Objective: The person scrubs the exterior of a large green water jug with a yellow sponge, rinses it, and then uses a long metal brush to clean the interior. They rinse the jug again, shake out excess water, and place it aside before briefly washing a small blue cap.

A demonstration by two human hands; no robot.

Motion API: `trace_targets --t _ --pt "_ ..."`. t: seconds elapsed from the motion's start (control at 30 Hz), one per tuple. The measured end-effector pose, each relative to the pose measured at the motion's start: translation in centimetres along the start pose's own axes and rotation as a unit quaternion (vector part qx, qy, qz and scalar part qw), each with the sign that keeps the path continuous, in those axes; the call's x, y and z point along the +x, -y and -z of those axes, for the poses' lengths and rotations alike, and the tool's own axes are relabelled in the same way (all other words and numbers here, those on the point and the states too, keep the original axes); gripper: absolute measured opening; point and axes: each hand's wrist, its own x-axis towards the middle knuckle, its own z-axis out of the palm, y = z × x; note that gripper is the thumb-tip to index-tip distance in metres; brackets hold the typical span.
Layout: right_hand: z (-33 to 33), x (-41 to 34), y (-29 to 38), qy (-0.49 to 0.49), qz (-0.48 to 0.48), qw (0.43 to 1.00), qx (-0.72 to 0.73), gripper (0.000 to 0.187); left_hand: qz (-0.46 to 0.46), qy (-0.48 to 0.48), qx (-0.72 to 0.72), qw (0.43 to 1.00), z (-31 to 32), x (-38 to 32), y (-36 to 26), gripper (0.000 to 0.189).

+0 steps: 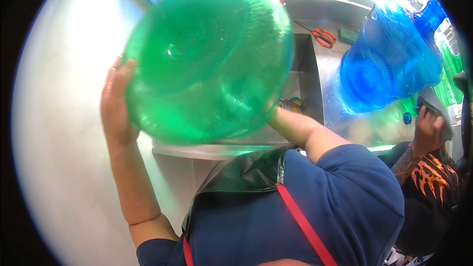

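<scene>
A large translucent green water jug (207,66) is tipped up over the sink, its round base facing me. My left hand (120,99) grips the jug's left side, with its fingertips out of sight around the edge. From the right, my right forearm (295,122) reaches behind the jug, which hides my right hand, so its grip cannot be made out. Below and behind the jug is a stainless steel sink basin (308,77). A brush-like item with a yellow part (296,102) lies in the basin, partly covered by the jug.
On the steel counter are orange-handled scissors (324,38), a green scouring pad (348,36), a wet blue water jug (388,59) and a blue cap (407,118). At right, another person's hand (428,127) holds a grey cloth (439,111). A white wall (63,129) stands close on my left.
</scene>
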Motion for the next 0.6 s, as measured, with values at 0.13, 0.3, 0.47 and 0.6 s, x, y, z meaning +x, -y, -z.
trace_targets --t 0.13,0.3,0.47,0.6 --pt "-1.1 0.2 -0.9 0.001 -0.008 1.000 0.000 0.044 0.022 0.036 -0.067 0.997 0.2 0.4 0.2 0.051" --pt "-0.8 1.1 1.0 0.009 0.009 1.000 0.004 0.045 -0.074 0.106 -0.162 0.978 1.5 -0.1 -1.9 0.050" --pt "-1.9 0.2 -1.6 0.005 -0.016 1.000 -0.006 0.045 0.065 0.009 -0.055 0.996 -0.4 0.7 0.3 0.053" --pt "-2.9 0.8 -3.6 0.010 -0.009 1.000 0.003 0.045 -0.017 0.057 -0.080 0.995 2.5 0.9 1.6 0.059"
